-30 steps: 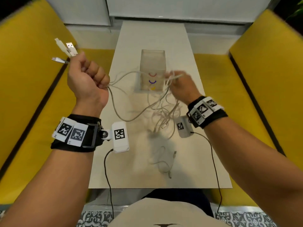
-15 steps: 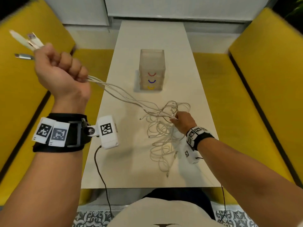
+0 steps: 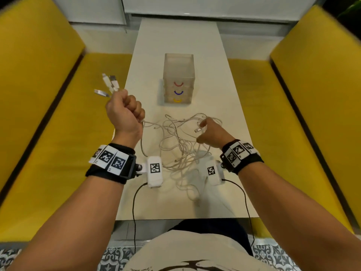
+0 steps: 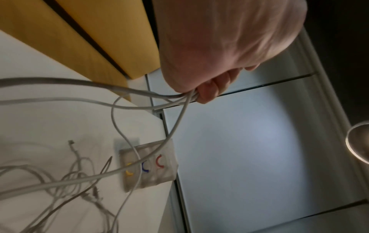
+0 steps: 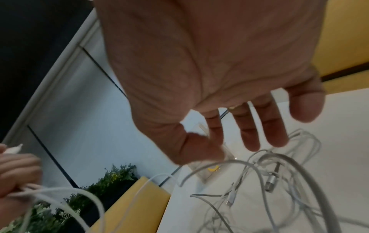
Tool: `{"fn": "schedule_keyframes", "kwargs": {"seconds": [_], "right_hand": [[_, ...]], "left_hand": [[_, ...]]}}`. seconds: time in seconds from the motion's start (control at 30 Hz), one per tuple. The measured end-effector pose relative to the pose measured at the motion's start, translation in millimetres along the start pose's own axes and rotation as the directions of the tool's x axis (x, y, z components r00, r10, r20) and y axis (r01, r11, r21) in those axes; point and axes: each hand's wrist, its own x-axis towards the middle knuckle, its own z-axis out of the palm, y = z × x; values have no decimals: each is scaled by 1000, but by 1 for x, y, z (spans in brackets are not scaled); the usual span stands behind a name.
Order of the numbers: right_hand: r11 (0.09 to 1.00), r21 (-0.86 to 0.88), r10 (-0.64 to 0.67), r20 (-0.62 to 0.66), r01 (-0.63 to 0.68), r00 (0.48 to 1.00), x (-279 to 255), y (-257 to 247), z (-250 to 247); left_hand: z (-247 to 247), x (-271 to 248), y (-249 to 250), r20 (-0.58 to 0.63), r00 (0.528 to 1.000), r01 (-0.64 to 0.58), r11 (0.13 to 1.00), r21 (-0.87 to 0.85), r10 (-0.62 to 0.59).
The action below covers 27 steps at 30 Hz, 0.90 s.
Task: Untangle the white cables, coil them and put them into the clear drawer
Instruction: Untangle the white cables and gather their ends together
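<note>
White cables (image 3: 181,145) lie snarled on the tabletop (image 3: 230,98) near the clear drawer unit (image 3: 178,79); with your left hand (image 3: 125,112) fisted on their ends and your right hand (image 3: 212,133) loose-fingered, pulling could cinch knots.

Booth seating, yellow benches (image 3: 48,118), white table (image 3: 211,192)

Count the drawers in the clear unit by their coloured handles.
3, stacked in the clear drawer unit: red handle on top, blue handle in the middle, yellow handle lowest.
</note>
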Motion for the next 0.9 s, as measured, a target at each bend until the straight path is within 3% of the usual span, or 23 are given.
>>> {"fn": "schedule_keyframes", "kwargs": {"seconds": [0.07, 0.23, 0.33, 0.53, 0.63, 0.8, 0.9], "right_hand": [[998, -40, 46, -4, -46, 999, -11, 2, 1], [905, -382, 236, 91, -185, 967, -40, 27, 20], [871, -446, 285, 117, -206, 951, -49, 50, 36], [870, -382, 402, 186, -312, 896, -61, 65, 45], [878, -370, 410, 256, -303, 875, -64, 67, 51], [895, -384, 307, 156, -228, 939, -64, 55, 63], [925, -286, 310, 187, -251, 932, -63, 50, 63]], "left_hand": [[-3, -3, -10, -2, 1000, 11, 1000, 6, -11], [-12, -6, -24, 2, 1000, 29, 999, 25, -29], [-18, -6, -25, -24, 999, 40, 999, 36, -39], [-27, -1, -21, -50, 998, 23, 999, 32, -22], [-28, 1, -21, -47, 998, 29, 999, 16, -28], [-26, -1, -26, -16, 999, 36, 999, 8, -36], [-26, -1, -27, -3, 1000, 31, 999, 16, -31]]}}
